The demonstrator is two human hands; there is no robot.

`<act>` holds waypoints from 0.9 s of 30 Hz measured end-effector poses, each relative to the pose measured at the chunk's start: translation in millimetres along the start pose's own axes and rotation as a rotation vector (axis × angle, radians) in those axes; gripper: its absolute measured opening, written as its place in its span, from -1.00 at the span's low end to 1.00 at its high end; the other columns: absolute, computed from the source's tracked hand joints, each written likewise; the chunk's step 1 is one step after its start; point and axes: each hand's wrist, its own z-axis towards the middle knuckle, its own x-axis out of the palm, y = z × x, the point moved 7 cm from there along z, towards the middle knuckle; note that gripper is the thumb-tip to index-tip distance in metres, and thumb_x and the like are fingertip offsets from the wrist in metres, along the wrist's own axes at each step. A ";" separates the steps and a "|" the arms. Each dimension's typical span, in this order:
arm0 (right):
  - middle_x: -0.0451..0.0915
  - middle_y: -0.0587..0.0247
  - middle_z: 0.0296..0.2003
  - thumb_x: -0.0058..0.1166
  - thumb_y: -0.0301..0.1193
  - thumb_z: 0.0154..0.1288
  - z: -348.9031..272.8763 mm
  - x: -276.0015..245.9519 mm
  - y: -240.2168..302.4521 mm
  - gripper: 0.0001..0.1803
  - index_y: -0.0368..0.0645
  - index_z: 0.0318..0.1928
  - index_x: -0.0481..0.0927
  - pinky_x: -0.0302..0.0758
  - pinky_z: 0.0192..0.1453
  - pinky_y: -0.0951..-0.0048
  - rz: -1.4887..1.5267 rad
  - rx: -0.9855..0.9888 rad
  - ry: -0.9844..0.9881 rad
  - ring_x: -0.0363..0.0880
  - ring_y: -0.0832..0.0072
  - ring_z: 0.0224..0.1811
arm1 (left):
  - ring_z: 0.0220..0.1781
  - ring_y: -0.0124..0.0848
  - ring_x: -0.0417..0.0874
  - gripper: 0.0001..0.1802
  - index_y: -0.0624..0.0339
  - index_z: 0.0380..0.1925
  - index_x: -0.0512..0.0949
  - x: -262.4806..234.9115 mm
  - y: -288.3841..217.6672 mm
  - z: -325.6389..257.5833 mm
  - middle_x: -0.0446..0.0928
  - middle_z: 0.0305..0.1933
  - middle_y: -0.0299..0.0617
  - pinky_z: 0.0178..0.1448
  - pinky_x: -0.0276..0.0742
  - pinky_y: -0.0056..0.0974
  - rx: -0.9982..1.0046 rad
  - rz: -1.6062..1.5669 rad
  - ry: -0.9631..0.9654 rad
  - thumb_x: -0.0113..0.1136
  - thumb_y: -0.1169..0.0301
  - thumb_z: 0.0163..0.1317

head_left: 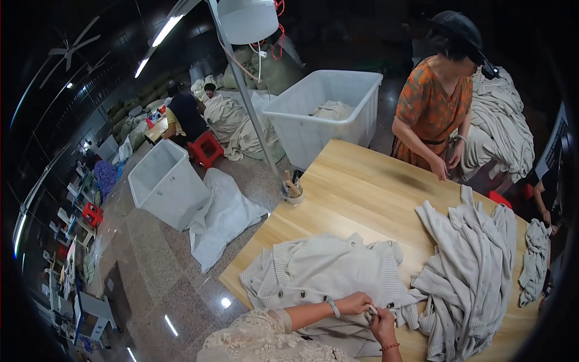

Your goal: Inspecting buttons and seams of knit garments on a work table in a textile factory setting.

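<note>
A beige knitted cardigan [338, 265] lies spread on the wooden table in front of me, with several dark buttons along its near edge and ribbed trim at its ends. My left hand [354, 303], a pale bangle on its wrist, is closed in a pinch on the cardigan's edge. Close against it, my right hand [383, 327], with a red beaded bracelet below it, pinches the same bit of knit. A dark button sits just beyond the right fingers. What lies between the fingertips is partly hidden. To the right, a loose heap of beige knitwear [470, 265] touches the cardigan's sleeve.
Across the wooden table [356, 181] stands a person in an orange patterned top [431, 102], beside more piled knitwear [500, 120]. A metal pole [247, 96] and a small tool holder [294, 192] are at the far left corner. White bins [325, 123] stand beyond.
</note>
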 end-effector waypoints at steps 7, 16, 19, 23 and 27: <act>0.50 -0.03 -0.43 -0.03 -0.67 0.03 1.2 -13.1 16.4 -0.74 -0.25 -0.24 0.60 0.45 -0.25 0.12 -0.015 -0.061 -0.019 0.51 0.01 -0.35 | -0.35 -0.11 0.60 -0.80 0.29 -0.27 0.59 -0.5 3.5 -1.7 0.58 -0.39 0.06 -0.20 0.47 -0.18 0.008 -0.016 0.003 0.10 0.46 0.12; 0.54 0.02 -0.45 0.08 -0.63 0.04 -18.7 -12.0 22.6 -0.83 -0.21 -0.30 0.63 0.49 -0.33 0.24 0.054 -0.106 0.030 0.57 0.09 -0.42 | -0.41 -0.29 0.51 -0.79 0.29 -0.27 0.57 15.9 -2.3 -18.5 0.54 -0.44 -0.02 -0.24 0.44 -0.26 -0.034 -0.081 0.090 0.07 0.44 0.12; 0.56 0.06 -0.44 0.17 -0.37 0.12 -26.0 -8.1 -2.0 -0.87 -0.13 -0.34 0.63 0.51 -0.29 0.22 -0.058 0.073 0.068 0.58 0.10 -0.40 | -0.28 -0.16 0.60 -0.75 0.24 -0.24 0.59 14.3 8.9 -14.6 0.59 -0.32 0.01 -0.12 0.50 -0.18 -0.045 -0.048 0.049 0.12 0.32 0.16; 0.56 0.08 -0.41 0.16 -0.25 0.14 -20.7 -24.7 -6.5 -0.77 -0.15 -0.34 0.57 0.46 -0.29 0.14 -0.278 0.069 0.101 0.55 0.08 -0.35 | -0.28 -0.06 0.58 -0.68 0.17 -0.42 0.61 -19.5 -5.0 -19.9 0.57 -0.38 -0.04 -0.20 0.47 -0.07 -0.069 0.256 -0.132 0.36 0.15 -0.01; 0.57 0.09 -0.38 0.10 -0.26 0.19 -35.3 -33.1 -35.8 -0.80 -0.15 -0.34 0.54 0.48 -0.23 0.09 -0.197 0.195 0.076 0.58 0.07 -0.31 | -0.20 -0.04 0.53 -0.80 0.14 -0.39 0.58 -11.3 -26.6 -2.0 0.55 -0.31 -0.07 -0.12 0.43 -0.08 -0.040 0.474 -0.102 0.32 0.32 0.00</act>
